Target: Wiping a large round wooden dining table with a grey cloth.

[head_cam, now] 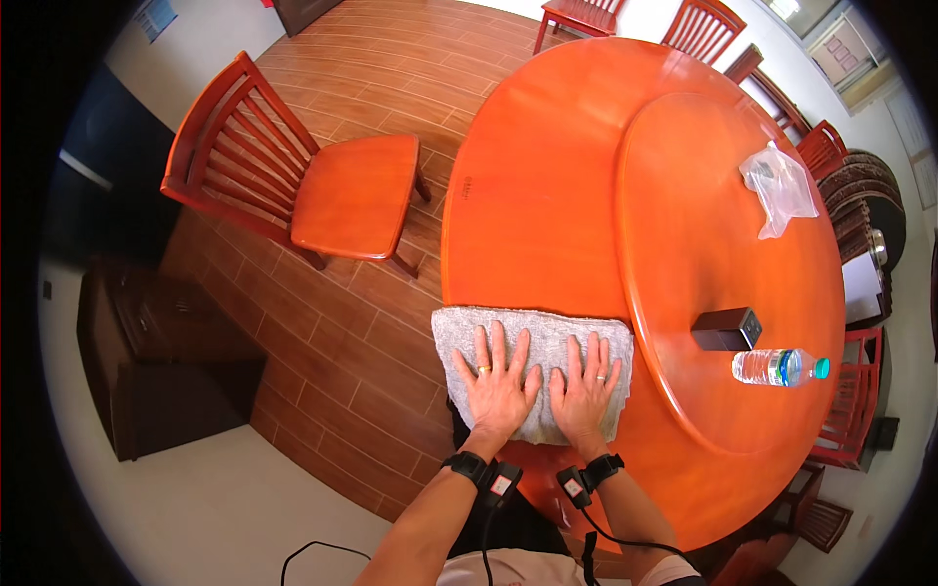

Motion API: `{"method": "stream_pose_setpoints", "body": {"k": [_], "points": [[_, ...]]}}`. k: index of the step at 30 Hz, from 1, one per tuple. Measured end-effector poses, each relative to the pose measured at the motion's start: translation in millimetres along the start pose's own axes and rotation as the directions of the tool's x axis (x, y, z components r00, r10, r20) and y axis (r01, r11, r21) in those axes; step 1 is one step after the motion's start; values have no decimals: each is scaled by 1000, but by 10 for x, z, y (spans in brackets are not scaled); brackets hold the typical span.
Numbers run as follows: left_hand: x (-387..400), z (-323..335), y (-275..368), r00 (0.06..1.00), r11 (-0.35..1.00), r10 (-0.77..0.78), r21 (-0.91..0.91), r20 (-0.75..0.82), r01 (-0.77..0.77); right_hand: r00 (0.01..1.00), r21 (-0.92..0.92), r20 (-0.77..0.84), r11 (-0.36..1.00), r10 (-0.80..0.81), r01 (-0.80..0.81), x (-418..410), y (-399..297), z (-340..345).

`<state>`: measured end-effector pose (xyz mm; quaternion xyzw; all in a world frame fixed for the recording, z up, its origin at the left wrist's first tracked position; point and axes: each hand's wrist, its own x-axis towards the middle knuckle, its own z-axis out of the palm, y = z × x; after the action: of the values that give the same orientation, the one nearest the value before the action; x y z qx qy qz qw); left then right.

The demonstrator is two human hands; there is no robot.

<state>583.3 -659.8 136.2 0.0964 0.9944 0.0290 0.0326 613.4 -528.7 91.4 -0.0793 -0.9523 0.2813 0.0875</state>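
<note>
A grey terry cloth (pixel 546 329) lies spread at the near left edge of a round, orange-brown wooden table (pixel 535 220). Both palms rest flat on it with the fingers apart. My left hand (pixel 498 388) is on the left half, a ring on one finger; my right hand (pixel 584 384) is on the right half, also with a ring. A gap of cloth shows between the two hands. Each wrist wears a black strap with a small cabled device. The cloth's left part reaches the table's rim.
A raised round turntable (pixel 703 256) carries a dark box-shaped object (pixel 727 329), a plastic water bottle (pixel 778 367) lying on its side and a crumpled clear plastic bag (pixel 780 192). A wooden chair (pixel 352 196) stands left of the table, near a dark cabinet (pixel 176 359). Several chairs line the far side.
</note>
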Motion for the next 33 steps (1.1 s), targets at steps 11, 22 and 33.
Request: {"method": "stream_pose_setpoints", "body": {"k": [11, 22, 33], "points": [[-75, 19, -40, 997, 1000, -17, 26, 70, 15, 995, 179, 39, 979, 89, -94, 554, -216, -405], [-109, 47, 43, 999, 1000, -7, 6, 39, 7, 958, -402, 107, 893, 266, -203, 2212, 244, 204], [-159, 66, 53, 999, 1000, -7, -2, 37, 8, 914, -627, 255, 773, 315, -92, 2381, 156, 263]]}}
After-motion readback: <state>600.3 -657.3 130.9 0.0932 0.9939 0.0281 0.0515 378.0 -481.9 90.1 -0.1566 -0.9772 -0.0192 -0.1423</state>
